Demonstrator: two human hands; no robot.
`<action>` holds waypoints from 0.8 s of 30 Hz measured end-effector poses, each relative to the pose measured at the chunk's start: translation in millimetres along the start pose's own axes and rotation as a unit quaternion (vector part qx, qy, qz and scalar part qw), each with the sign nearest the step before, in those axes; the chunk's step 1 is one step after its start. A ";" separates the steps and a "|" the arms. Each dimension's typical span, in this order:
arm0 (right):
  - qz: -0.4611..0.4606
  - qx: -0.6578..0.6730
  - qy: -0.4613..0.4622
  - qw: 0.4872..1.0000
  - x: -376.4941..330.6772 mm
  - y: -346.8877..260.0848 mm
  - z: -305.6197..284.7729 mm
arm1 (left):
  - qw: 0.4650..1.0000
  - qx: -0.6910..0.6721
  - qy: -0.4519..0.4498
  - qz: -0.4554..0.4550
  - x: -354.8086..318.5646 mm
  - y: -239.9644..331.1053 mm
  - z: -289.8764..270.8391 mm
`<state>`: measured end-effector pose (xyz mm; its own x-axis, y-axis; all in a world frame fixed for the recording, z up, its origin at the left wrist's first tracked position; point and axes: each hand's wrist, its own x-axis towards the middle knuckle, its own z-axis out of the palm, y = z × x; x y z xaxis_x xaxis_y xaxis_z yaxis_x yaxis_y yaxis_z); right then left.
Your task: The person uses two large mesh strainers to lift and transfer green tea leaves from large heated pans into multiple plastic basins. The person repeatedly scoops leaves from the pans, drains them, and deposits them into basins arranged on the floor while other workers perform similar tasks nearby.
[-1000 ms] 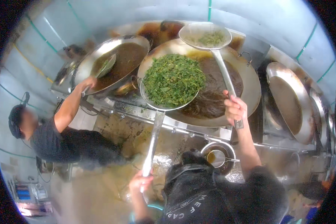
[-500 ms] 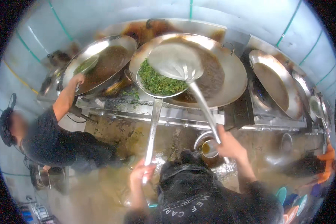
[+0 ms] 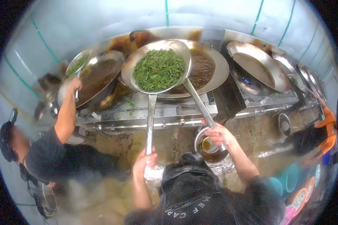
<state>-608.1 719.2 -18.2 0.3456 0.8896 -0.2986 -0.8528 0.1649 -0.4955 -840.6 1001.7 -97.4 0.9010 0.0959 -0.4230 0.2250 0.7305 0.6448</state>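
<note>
My left hand [image 3: 144,163] is closed around the long metal handle of a round skimmer [image 3: 150,123]. Its bowl is over the left part of a large wok [image 3: 221,73] that holds dark bubbling liquid. My right hand [image 3: 218,135] grips the handle of a second large skimmer [image 3: 199,100]. The two bowls meet and overlap, with the second one's rim showing on the right. Chopped leafy greens [image 3: 159,70] heap up where they overlap; I cannot tell how the greens are divided between the bowls.
At left, a co-worker [image 3: 45,150] holds a smaller skimmer of greens [image 3: 78,64] over another wok [image 3: 101,77]. A third wok [image 3: 255,67] stands at right. A metal pot [image 3: 213,153] sits below my right hand. Colored tubs [image 3: 289,180] and an orange-sleeved person [image 3: 326,127] are far right.
My right skimmer has come down from above the greens to overlap the left bowl, and more greens show. The co-worker's skimmer has risen out of its wok. My view has shifted right.
</note>
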 end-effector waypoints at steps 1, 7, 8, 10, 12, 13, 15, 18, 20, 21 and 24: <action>0.008 0.066 -0.030 0.997 -1.0 5.6 -7.3 | 1.000 0.012 0.014 -0.002 -3.0 4.6 3.5; 0.010 0.152 -0.088 0.984 2.9 27.9 -23.6 | 0.999 -0.009 0.038 -0.001 -9.9 6.3 -3.8; 0.016 0.175 -0.108 0.979 3.2 29.9 -29.5 | 1.000 -0.013 0.021 0.002 -7.7 5.8 -6.7; 0.029 0.175 -0.117 0.977 1.7 27.4 -32.7 | 0.998 -0.063 -0.007 0.012 -3.3 3.9 -5.8; 0.036 0.174 -0.144 0.973 1.2 22.6 -35.7 | 0.989 -0.144 -0.027 0.019 3.5 9.4 1.2; 0.040 0.149 -0.128 0.980 0.7 17.0 -33.2 | 0.975 -0.212 -0.051 0.029 9.7 16.7 3.4; 0.046 0.109 -0.085 0.989 0.4 12.1 -28.8 | 0.933 -0.347 -0.091 0.033 26.6 28.8 1.7; 0.051 0.155 -0.134 0.977 6.3 9.7 -37.1 | 0.846 -0.457 -0.267 -0.067 55.6 36.0 15.0; 0.039 0.121 -0.153 0.980 5.6 6.3 -34.7 | 0.803 -0.481 -0.318 -0.149 64.7 37.1 28.2; 0.045 0.145 -0.163 0.975 5.5 5.3 -32.6 | 0.803 -0.469 -0.321 -0.178 68.3 37.1 32.3; -0.019 0.084 -0.207 0.975 32.0 20.0 -58.6 | 0.855 -0.383 -0.313 -0.156 84.5 38.0 9.8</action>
<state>-591.2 726.0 -85.4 0.2211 0.9712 0.0886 -0.9064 0.2382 -0.3489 -752.3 1030.9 -102.4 0.9171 -0.3904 0.0807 0.3984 0.9056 -0.1457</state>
